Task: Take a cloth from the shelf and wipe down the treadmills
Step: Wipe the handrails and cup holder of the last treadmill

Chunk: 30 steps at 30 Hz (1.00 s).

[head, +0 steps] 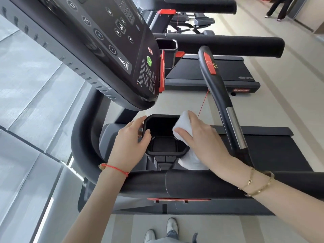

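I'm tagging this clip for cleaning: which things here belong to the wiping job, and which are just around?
In the job:
white cloth, under the right hand
black cup holder, gripped by the left hand
console

Just around:
next treadmill
person standing far off

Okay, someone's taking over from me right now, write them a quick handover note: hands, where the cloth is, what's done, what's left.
Left hand: grip on the left rim of the black cup holder, steadying it.
Right hand: pressing the folded white cloth against the holder's right rim.
Done: cloth fetched; wiping under way on the near treadmill.
Left: how much of it is already wiped cannot be told; the next treadmill lies beyond.
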{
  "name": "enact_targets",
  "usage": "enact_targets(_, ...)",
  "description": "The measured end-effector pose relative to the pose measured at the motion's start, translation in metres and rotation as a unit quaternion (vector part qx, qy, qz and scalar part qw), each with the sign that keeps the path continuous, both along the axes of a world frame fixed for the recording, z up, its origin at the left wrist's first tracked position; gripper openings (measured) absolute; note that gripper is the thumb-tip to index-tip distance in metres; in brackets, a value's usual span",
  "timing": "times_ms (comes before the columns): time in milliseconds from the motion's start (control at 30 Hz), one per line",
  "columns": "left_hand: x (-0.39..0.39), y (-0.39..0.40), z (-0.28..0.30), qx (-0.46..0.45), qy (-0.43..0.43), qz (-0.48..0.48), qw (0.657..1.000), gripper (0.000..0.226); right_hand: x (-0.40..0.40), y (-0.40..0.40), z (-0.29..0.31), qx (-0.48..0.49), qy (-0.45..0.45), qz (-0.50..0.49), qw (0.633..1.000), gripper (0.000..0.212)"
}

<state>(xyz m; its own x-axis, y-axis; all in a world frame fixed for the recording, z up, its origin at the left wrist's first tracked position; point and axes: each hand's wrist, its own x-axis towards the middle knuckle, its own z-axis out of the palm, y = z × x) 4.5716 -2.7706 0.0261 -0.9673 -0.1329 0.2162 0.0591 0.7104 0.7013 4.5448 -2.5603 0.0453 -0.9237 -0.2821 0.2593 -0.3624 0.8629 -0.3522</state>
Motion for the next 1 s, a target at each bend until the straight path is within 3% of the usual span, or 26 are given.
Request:
enact_targets(133,-0.001,0.000,0.000,-0.003,0.000,0.003,1.000,0.042,-0.014,-0.013,-0.003,-0.053,-0.049,0.012,0.997,0.035)
enact_targets(300,0.001,-0.001,0.000,0.002,0.001,-0.003,1.000,0.042,-0.052,-0.023,0.010,-0.010,-0.128,0.055,0.990,0.038)
enact_targets(433,0.000,0.000,0.001,0.010,0.000,-0.003,1.000,0.042,-0.034,-0.006,-0.004,-0.007,-0.092,0.097,0.991,0.039)
enact_targets(567,0.001,0.000,0.001,0.009,0.001,0.005,1.000,0.043,-0.044,-0.004,0.002,-0.031,-0.122,0.138,0.982,0.044)
enact_targets(767,0.001,0.001,0.004,0.009,0.006,-0.002,1.000,0.042,-0.078,-0.036,0.016,0.161,-0.066,0.225,0.959,0.036)
enact_targets(1000,0.001,0.001,0.004,0.001,0.010,-0.001,1.000,0.040,-0.078,-0.056,0.015,0.168,0.005,0.254,0.953,0.037)
